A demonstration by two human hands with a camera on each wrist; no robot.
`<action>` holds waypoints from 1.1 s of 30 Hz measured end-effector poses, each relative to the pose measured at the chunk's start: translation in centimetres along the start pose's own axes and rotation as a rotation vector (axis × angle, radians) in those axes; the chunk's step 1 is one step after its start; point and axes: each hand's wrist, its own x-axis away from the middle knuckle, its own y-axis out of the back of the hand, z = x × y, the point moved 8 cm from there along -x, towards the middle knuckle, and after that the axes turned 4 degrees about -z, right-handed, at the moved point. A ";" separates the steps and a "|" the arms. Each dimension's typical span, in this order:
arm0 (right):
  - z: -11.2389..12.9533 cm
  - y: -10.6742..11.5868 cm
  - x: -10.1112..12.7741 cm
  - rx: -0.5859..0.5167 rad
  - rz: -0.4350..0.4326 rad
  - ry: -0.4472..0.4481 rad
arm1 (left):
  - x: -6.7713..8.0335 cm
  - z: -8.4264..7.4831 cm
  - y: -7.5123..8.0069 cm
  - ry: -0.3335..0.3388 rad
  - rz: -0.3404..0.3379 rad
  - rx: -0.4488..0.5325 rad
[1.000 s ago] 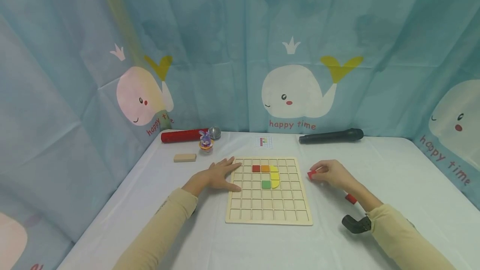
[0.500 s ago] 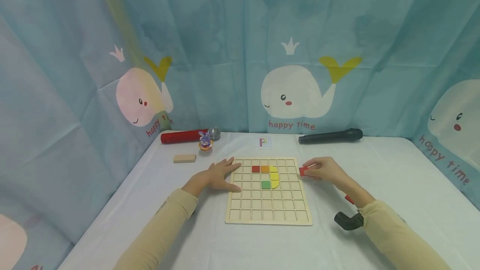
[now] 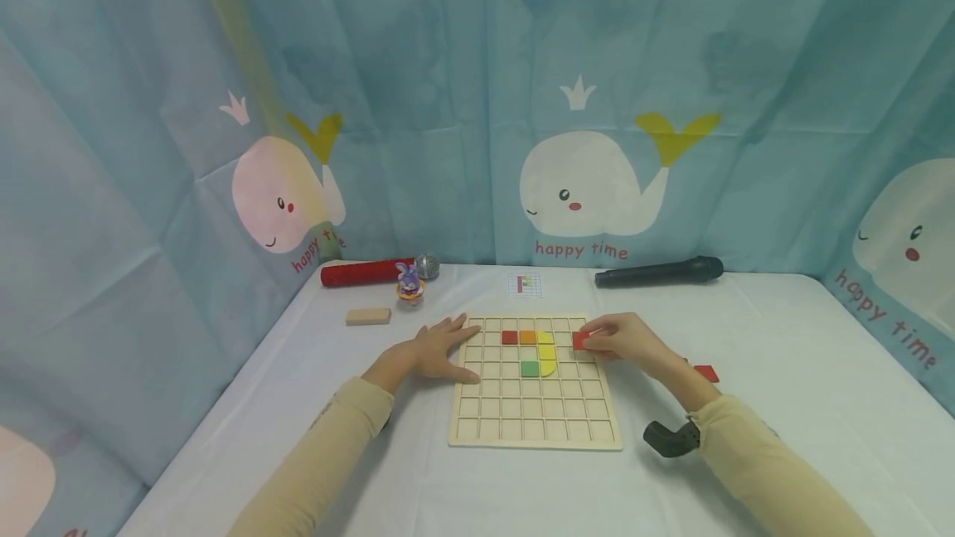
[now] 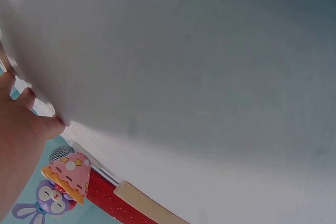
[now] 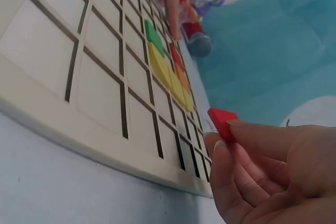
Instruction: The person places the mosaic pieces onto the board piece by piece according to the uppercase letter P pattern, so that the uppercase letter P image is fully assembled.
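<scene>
A wooden grid board (image 3: 535, 425) lies on the white table. In its cells sit a red tile (image 3: 510, 336), an orange tile (image 3: 527, 336), a yellow curved piece (image 3: 548, 351) and a green tile (image 3: 530, 368). My right hand (image 3: 622, 338) pinches a red tile (image 3: 580, 341) (image 5: 222, 121) over the board's right columns, beside the yellow piece. My left hand (image 3: 436, 349) rests flat with straight fingers on the board's left edge; the left wrist view catches only part of the left hand (image 4: 21, 140) on the cloth.
Another red tile (image 3: 705, 373) lies on the table right of the board. At the back are a red microphone (image 3: 373, 271), a black microphone (image 3: 660, 271), a small bunny toy (image 3: 409, 282), a pattern card (image 3: 525, 283) and a wooden block (image 3: 368, 316).
My right hand has carried the red tile leftward from the table onto the board's right side, uncovering the spare red tile. The left hand has stayed put.
</scene>
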 end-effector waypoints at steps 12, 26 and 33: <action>1.0 -2.2 -0.5 0.003 0.031 0.003 | 0.0 0.0 0.0 0.006 -0.001 -0.006; 2.0 -4.7 -1.3 -0.055 0.079 0.003 | 0.1 0.1 -0.1 0.015 0.003 -0.008; 2.7 -5.7 -1.8 0.019 0.062 -0.002 | 0.3 0.0 -0.1 0.037 0.013 -0.015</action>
